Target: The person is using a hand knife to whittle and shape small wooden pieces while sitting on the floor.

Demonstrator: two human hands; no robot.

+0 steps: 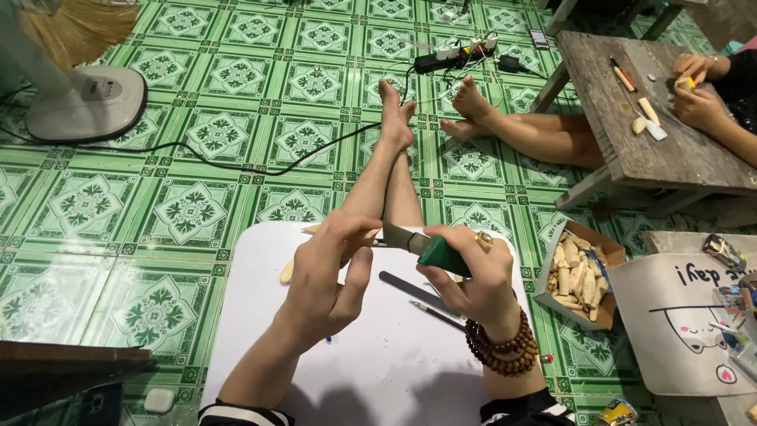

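Nearest the viewer, a white surface (378, 371) carries a dark flat file (415, 291) and a thin pencil-like tool (436, 315) near its middle. Above its far edge, the right hand (477, 276), grip closed around a green-handled knife (426, 247), sets the blade against a pale wooden stick (323, 251), which the left hand (327, 272) pinches in a closed grip. Just off the right edge, a cardboard box (579, 272) of pale wood pieces rests on the green tiled floor (197, 118). Farther right, another person's hands (698, 91) work at a low wooden table (631, 118).
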